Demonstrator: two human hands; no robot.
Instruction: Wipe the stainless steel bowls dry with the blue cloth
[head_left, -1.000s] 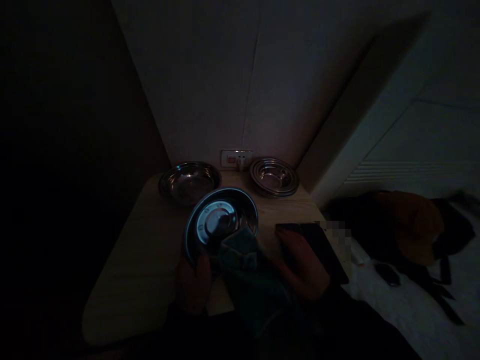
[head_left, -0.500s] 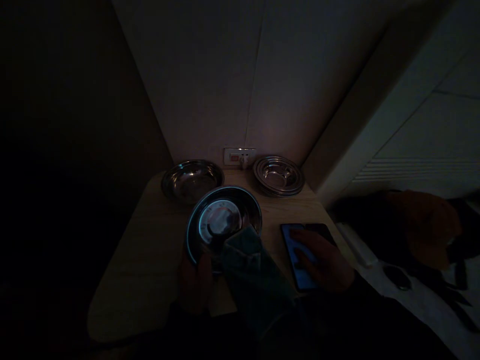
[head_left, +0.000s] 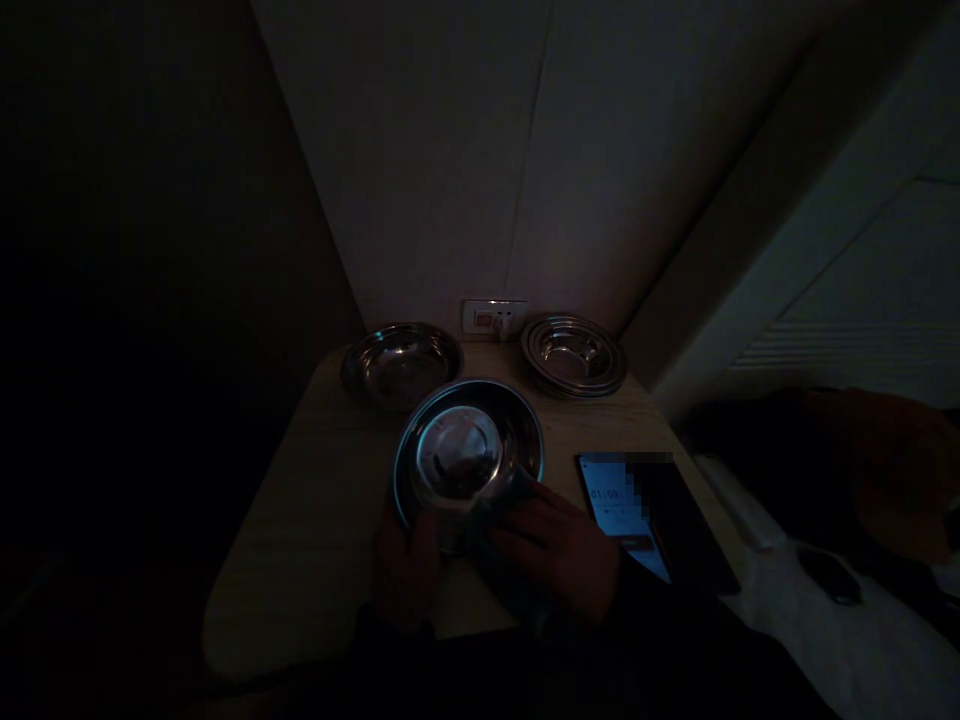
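A shiny metal bowl [head_left: 459,450] is tilted toward me above the near part of the small wooden table [head_left: 300,500]. My left hand [head_left: 406,560] grips its lower left rim, thumb on the inside. At the lower right rim, my right hand [head_left: 559,550] presses a dark teal cloth [head_left: 491,530] against the bowl, its fingers closed over the fabric. To the right of that hand lies a phone [head_left: 626,510] with a lit screen, in what looks like an open dark cover.
Another metal bowl [head_left: 403,365] stands at the table's back left. A stack of metal bowls [head_left: 574,357] sits at the back right. Between them a wall socket [head_left: 493,318] holds a plug. Right of the table, a dark oval object [head_left: 829,577] lies on a pale surface.
My right hand has left the phone and moved left onto the cloth, pressing it to the bowl. The phone's screen display has changed. The left hand keeps its grip on the bowl.
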